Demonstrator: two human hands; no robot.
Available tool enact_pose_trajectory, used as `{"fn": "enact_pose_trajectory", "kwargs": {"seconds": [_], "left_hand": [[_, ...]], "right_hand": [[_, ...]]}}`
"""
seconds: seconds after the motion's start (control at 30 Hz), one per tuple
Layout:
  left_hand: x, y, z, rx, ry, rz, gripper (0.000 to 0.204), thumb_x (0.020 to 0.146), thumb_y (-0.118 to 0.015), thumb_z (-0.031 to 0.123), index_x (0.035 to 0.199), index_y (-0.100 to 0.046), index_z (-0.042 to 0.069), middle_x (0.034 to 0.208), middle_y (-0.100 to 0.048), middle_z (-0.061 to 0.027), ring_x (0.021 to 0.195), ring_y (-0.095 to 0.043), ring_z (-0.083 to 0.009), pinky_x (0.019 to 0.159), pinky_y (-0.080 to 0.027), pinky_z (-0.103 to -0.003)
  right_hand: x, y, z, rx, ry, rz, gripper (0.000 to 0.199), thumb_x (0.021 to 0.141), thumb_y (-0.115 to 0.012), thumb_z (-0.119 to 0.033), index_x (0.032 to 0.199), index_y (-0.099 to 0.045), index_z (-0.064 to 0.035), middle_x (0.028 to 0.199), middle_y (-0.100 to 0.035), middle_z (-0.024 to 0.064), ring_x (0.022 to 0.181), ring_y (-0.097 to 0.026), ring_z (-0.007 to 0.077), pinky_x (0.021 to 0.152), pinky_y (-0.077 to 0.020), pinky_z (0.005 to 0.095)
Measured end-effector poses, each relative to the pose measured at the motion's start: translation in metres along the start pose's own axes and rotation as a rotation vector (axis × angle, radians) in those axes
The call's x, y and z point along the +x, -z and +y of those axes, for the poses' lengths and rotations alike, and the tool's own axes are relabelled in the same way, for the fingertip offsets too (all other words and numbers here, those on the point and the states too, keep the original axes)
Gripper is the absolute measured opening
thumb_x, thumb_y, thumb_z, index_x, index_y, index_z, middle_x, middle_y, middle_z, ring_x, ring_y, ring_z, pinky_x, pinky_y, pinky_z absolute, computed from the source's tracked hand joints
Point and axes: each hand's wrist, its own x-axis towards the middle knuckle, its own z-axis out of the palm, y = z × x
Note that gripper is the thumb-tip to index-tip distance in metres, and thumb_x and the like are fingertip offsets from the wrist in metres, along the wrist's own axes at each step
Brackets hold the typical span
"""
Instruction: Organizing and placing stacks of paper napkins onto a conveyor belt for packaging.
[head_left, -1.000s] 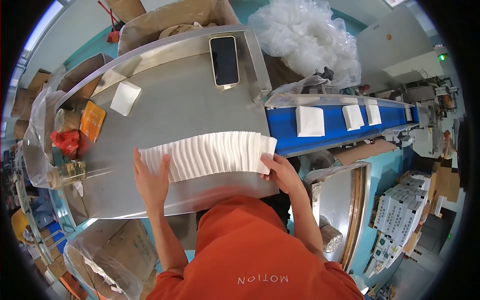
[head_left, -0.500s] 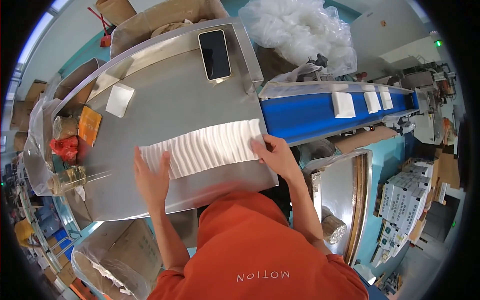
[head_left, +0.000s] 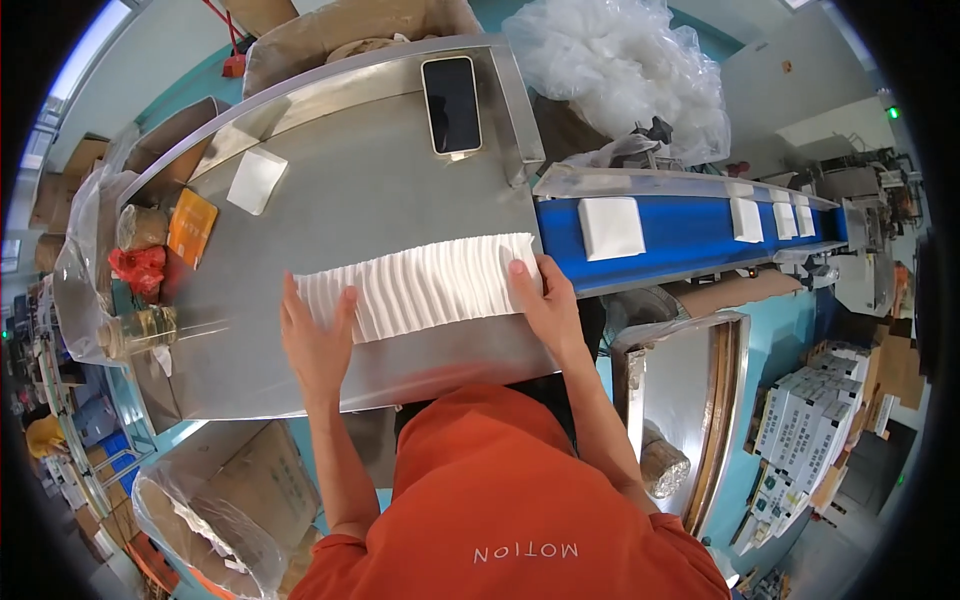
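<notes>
A long row of thin white folded packets, packed side by side like a fan, lies across the near right part of a metal table. My left hand is at its left end, thumb on the near side and fingers along the end, with packets between them. At the other end my right hand holds the row, its thumb on top of the last packets and its fingers mostly hidden behind. Just past my right hand, a white packet lies flat on a blue conveyor belt.
Several more white packets, one being a nearer packet, sit farther along the belt. A phone lies at the table's far side. To the left are a loose white packet, an orange packet and a tape roll. Raised metal edges border the table.
The packets on the belt have come closer to the table. My right thumb has shifted up onto the row's top. The whole view has moved slightly; the row stays between my hands.
</notes>
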Motion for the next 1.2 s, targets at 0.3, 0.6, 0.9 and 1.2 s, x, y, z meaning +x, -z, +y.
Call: {"fn": "enact_pose_trajectory", "kwargs": {"seconds": [0.3, 0.6, 0.9, 1.2], "left_hand": [[0.0, -0.001, 0.0, -0.018, -0.029, -0.04, 0.086, 0.084, -0.073, 0.044, 0.143, -0.034, -0.005, 0.13, -0.05, -0.0285, 0.12, -0.05, -0.0444, 0.099, -0.042, -0.047], [-0.007, -0.002, -0.001, -0.062, -0.019, -0.034, 0.085, 0.083, -0.074, 0.041, 0.143, -0.034, -0.005, 0.131, -0.05, -0.0274, 0.121, -0.049, -0.0431, 0.1, -0.042, -0.047], [-0.023, 0.002, 0.021, -0.038, 0.038, -0.08, 0.09, 0.081, -0.075, 0.043, 0.144, -0.032, -0.004, 0.133, -0.049, -0.0274, 0.122, -0.049, -0.0426, 0.099, -0.043, -0.046], [-0.024, -0.009, 0.014, -0.052, 0.036, -0.023, 0.093, 0.08, -0.075, 0.046, 0.146, -0.031, -0.004, 0.131, -0.05, -0.026, 0.122, -0.049, -0.042, 0.1, -0.042, -0.046]], "right_hand": [[-0.004, 0.036, 0.042, 0.802, -0.335, 0.13, 0.037, 0.098, -0.057, -0.026, 0.124, -0.056, 0.0004, 0.1, -0.065, 0.0068, 0.092, -0.063, 0.0154, 0.081, -0.0494, 0.0262], [-0.005, 0.015, 0.018, 0.621, -0.469, -0.09, 0.047, 0.094, -0.062, -0.03, 0.128, -0.056, 0.0016, 0.099, -0.064, 0.0046, 0.076, -0.058, 0.0136, 0.071, -0.0461, 0.0263], [0.002, 0.012, -0.006, -0.067, -0.015, -0.042, 0.049, 0.095, -0.061, -0.039, 0.116, -0.057, 0.0055, 0.095, -0.064, 0.0096, 0.087, -0.057, 0.0148, 0.079, -0.0455, 0.0264], [-0.008, 0.037, 0.028, 0.511, -0.254, -0.073, 0.035, 0.096, -0.061, -0.026, 0.115, -0.058, 0.0032, 0.094, -0.062, 0.006, 0.079, -0.058, 0.0109, 0.066, -0.0475, 0.0241]]}}
